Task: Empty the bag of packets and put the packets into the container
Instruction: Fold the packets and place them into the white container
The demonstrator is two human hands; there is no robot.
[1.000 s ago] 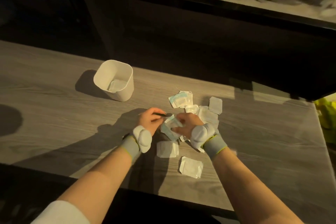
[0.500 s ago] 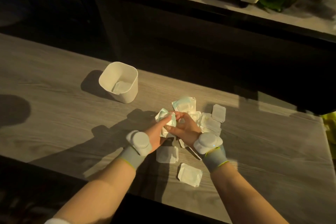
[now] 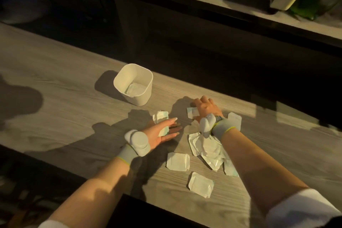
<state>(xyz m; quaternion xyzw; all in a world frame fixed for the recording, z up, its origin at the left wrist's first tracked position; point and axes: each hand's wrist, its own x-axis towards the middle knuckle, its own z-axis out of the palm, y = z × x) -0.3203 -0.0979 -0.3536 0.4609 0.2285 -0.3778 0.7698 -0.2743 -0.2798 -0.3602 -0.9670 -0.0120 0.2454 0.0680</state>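
Note:
A white square container (image 3: 133,83) stands on the wooden table (image 3: 55,116) with one packet lying at its bottom. My left hand (image 3: 160,132) holds a small stack of white packets (image 3: 160,118) between thumb and fingers, just right of and below the container. My right hand (image 3: 206,109) lies palm down farther right, fingers on a packet with a teal edge (image 3: 191,112). A heap of loose white packets (image 3: 205,148) lies under my right wrist. Two single packets (image 3: 178,161) (image 3: 200,187) rest nearer the front edge. No bag is recognisable.
One more packet (image 3: 234,121) lies just right of my right wrist. A dark gap runs behind the table, with a shelf (image 3: 240,11) beyond it carrying a white object and a green plant at the top right. The table's front edge is close to the lowest packet.
My hands were together over the pile; now they are apart. The left hand keeps a few packets, and the right hand has reached forward onto a packet farther back.

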